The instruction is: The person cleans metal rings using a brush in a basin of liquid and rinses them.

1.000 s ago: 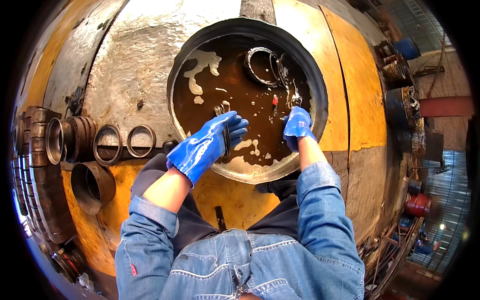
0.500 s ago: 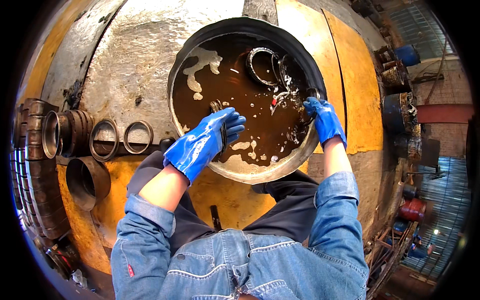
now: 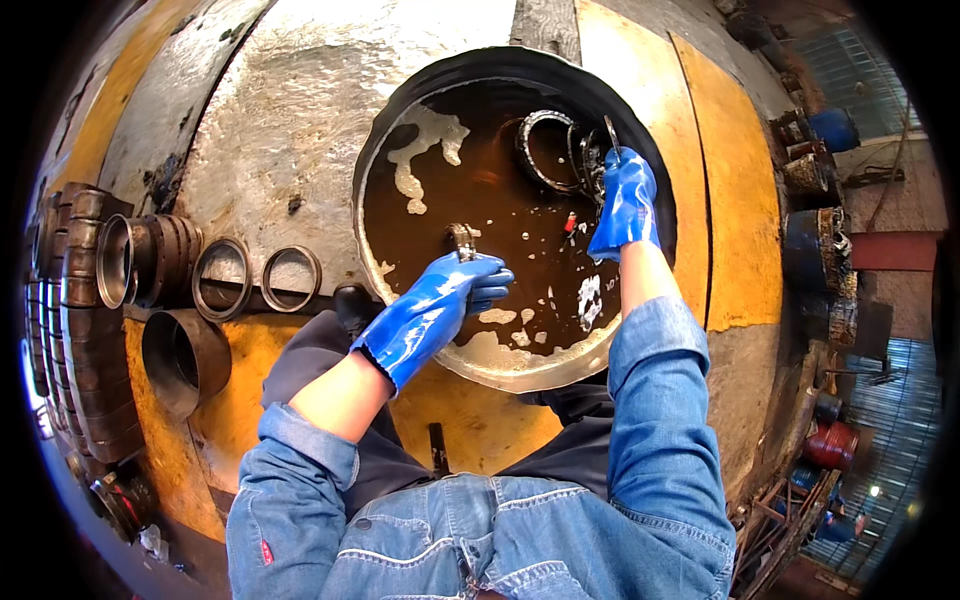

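A round metal tub (image 3: 500, 378) of brown liquid stands between my knees. My left hand (image 3: 435, 305), in a blue rubber glove, is closed around a few metal rings (image 3: 461, 240) over the tub's left part. Their upper edges stick out above the glove; the rest is hidden. My right hand (image 3: 628, 205), gloved alike, pinches a thin metal ring (image 3: 612, 135) seen nearly edge-on by the tub's right wall. Just left of it, wet rings (image 3: 540, 152) lean together in the liquid. A small red-ended object (image 3: 570, 222) shows below them.
Left of me, two metal rings (image 3: 222, 278) stand beside a row of wider bands (image 3: 160, 262). A short metal cylinder (image 3: 185, 362) lies nearer, by stacked brown metal pieces (image 3: 90, 330). Drums (image 3: 832, 130) line the far right. My shoe (image 3: 355, 308) is near the tub.
My right hand has moved up along the tub's right side toward the leaning rings. My left hand has shifted slightly, still holding its rings. The whole view has moved a little.
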`<state>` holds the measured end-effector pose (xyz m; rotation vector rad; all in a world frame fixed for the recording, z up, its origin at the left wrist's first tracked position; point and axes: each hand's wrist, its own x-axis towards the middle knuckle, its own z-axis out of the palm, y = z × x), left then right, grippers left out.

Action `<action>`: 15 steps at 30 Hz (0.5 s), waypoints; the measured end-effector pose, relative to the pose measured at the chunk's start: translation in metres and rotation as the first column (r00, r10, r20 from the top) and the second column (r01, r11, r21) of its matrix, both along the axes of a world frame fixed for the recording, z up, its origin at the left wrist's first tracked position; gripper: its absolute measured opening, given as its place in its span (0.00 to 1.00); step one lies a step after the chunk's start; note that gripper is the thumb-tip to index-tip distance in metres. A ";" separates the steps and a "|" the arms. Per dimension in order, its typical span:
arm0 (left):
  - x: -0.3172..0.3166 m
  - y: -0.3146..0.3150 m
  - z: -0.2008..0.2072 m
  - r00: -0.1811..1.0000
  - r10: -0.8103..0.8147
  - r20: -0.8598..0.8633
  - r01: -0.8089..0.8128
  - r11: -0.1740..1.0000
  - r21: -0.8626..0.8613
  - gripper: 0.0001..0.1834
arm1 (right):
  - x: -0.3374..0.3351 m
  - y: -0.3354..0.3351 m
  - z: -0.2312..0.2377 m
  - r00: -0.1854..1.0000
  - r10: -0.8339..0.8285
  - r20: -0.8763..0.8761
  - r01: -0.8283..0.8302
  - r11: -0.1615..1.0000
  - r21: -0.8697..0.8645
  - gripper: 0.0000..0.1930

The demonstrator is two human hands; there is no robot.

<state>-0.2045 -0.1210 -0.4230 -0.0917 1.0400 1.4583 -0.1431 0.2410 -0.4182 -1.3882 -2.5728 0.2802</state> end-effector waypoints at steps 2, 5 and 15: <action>0.000 0.000 0.000 1.000 -0.006 -0.014 0.006 1.000 0.011 0.16 | -0.011 -0.003 -0.012 0.991 0.128 -0.032 -0.128 0.992 0.009 0.17; 0.002 0.004 0.001 1.000 0.002 0.001 -0.002 0.998 0.066 0.16 | 0.000 0.005 -0.018 0.977 0.148 -0.151 -0.176 0.965 -0.195 0.28; 0.008 0.003 -0.014 0.993 -0.104 -0.055 0.106 0.994 0.031 0.16 | 0.049 -0.100 0.084 0.951 -0.130 -0.282 -0.068 0.798 -0.598 0.36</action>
